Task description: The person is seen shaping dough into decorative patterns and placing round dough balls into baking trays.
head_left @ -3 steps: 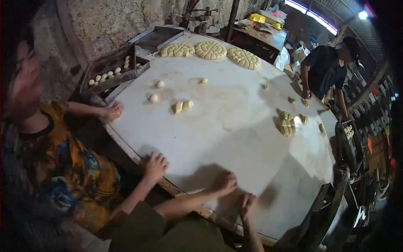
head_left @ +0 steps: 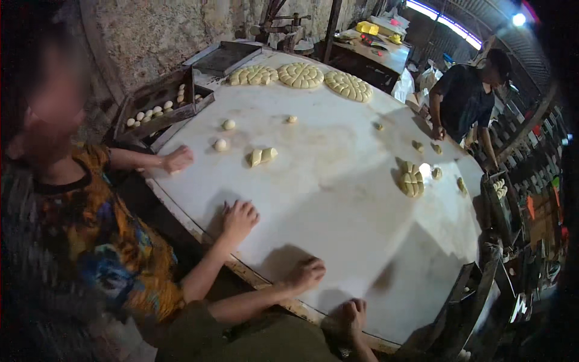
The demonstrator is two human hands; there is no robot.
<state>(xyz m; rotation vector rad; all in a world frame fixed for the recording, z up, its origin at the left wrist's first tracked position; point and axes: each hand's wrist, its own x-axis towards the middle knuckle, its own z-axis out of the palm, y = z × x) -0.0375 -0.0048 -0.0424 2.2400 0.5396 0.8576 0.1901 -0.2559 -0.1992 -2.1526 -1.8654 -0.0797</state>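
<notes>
Dough piece (head_left: 263, 157) rests on the white table (head_left: 301, 211), untouched.

Left hand (head_left: 306, 275) is curled narrow over the tabletop near the close edge; the right hand (head_left: 354, 316) is likewise curled, just inside that edge. Whether either covers anything cannot be told. The piece lies well beyond the left hand, near two pale balls (head_left: 221, 145); a scored lump (head_left: 412, 180) lies farther right. Judged by its plump, smooth surface, the piece should be soft, light and easily dented, perhaps slightly tacky; best hold is low around both sides, with light pressure. Against the earlier frame, both hands are nearer the close edge, the left also farther left; a co-worker's nearer hand (head_left: 241, 220) has advanced over the table. The dough keeps its arrangement.
</notes>
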